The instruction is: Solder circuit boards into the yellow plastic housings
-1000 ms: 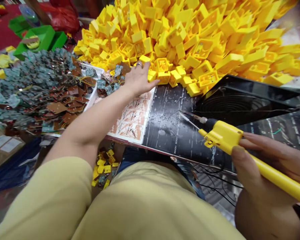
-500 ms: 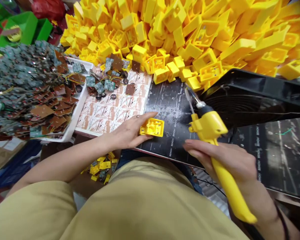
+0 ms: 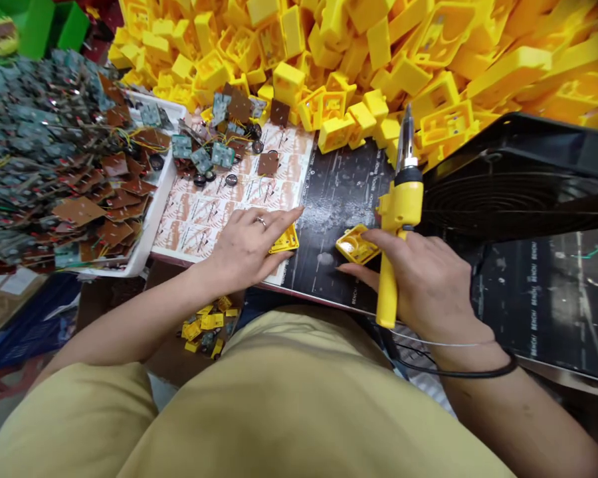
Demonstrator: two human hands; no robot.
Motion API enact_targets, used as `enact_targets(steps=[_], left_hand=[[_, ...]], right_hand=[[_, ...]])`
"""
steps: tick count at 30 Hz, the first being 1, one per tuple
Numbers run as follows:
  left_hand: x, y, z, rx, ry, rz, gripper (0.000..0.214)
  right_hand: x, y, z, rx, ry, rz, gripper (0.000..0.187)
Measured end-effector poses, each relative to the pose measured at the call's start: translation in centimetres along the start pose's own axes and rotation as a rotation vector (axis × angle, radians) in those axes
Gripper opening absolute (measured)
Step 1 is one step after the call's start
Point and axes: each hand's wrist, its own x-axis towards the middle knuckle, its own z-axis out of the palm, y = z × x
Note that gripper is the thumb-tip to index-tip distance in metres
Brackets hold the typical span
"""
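Observation:
My left hand (image 3: 244, 249) rests on the bench edge, closed around a shallow yellow plastic shell piece (image 3: 290, 240) between thumb and fingers; most of it is covered. In my right hand (image 3: 428, 275) is a yellow pistol-shaped soldering gun (image 3: 401, 202), its metal tip pointing away from me. That hand's thumb and a finger also reach around a second yellow shell piece (image 3: 357, 244), open side up on the black bench mat (image 3: 319, 265). How firmly they pinch it I cannot tell.
A large heap of yellow housings (image 3: 289, 79) lies at the back. At left, a white tray (image 3: 147, 242) overflows with circuit boards (image 3: 80, 212). Loose boards and small black round parts (image 3: 230, 180) lie on patterned paper. A black fan (image 3: 518, 179) stands at right. Below is a box of yellow parts (image 3: 212, 322).
My left hand has shifted slightly left. My right hand has moved left and turned the soldering gun's tip away. A yellow shell piece now lies at my right fingers, another in my left.

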Motion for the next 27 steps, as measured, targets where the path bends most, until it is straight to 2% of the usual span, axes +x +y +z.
enact_targets(steps=[2,4,6,9,13,15,19,23,25,27], left_hand=[[0.1,-0.5,-1.1,-0.097,-0.158,0.095,0.054],[0.2,-0.8,-2.3,-0.178,-0.304,0.203,0.051],[0.1,-0.7,-3.3,-0.225,-0.340,0.238,0.055],[-0.4,0.3,-3.5,-0.274,-0.228,0.102,0.056],[-0.9,1.6,-1.8,-0.116,-0.030,-0.157,0.072],[-1.0,1.8,-1.1,-0.091,-0.020,-0.166,0.064],[-0.8,1.7,-0.5,-0.211,-0.052,-0.055,0.057],[1.0,0.7,-0.8,-0.233,-0.006,0.046,0.057],[2.8,-0.6,-1.8,-0.199,0.032,0.011,0.050],[4.8,-2.7,-2.9,-0.112,0.056,-0.122,0.035]], right_hand=[[-0.3,-0.3,-0.5,0.022,-0.021,0.016,0.052],[-0.7,-0.5,-1.1,0.222,-0.066,0.028,0.053],[-1.0,-0.4,-2.0,0.392,-0.101,0.034,0.050],[-1.1,0.4,-2.7,0.343,-0.135,-0.001,0.048],[-0.6,1.3,-1.8,0.471,-0.255,-0.142,0.038],[-0.5,1.1,-0.9,0.483,-0.228,-0.172,0.034],[-0.7,0.6,0.5,0.314,-0.074,-0.137,0.035],[-1.0,0.6,0.9,0.250,-0.012,-0.089,0.039],[-1.2,0.8,0.8,0.260,0.017,-0.046,0.045],[-1.4,0.9,0.6,0.290,0.058,-0.007,0.053]])
